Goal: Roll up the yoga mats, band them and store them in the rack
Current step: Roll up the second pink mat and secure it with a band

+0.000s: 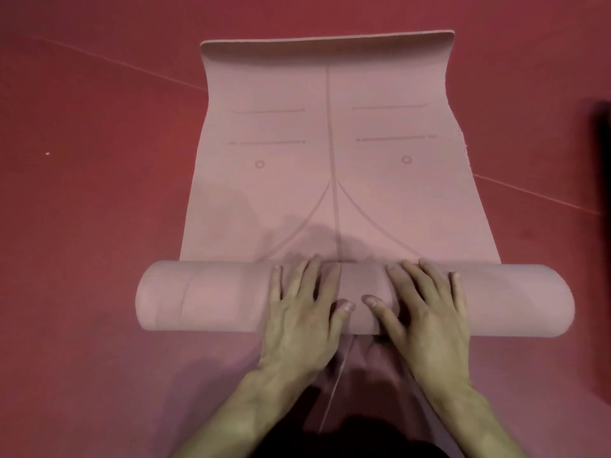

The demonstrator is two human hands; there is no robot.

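A pink yoga mat (330, 143) with printed alignment lines lies on the red floor, stretching away from me. Its near end is wound into a thick roll (205, 297) that runs left to right across the view. My left hand (304, 312) presses flat on the roll's middle, fingers straight and pointing forward. My right hand (426, 312) lies flat beside it on the roll, thumbs almost touching. The mat's far edge (327, 41) curls slightly upward. No band or rack is in view.
Red floor (99, 193) surrounds the mat, with thin seam lines crossing it diagonally. A dark object (600, 226) stands at the right edge of the view. A thin pale strip (334, 385) runs on the floor between my forearms.
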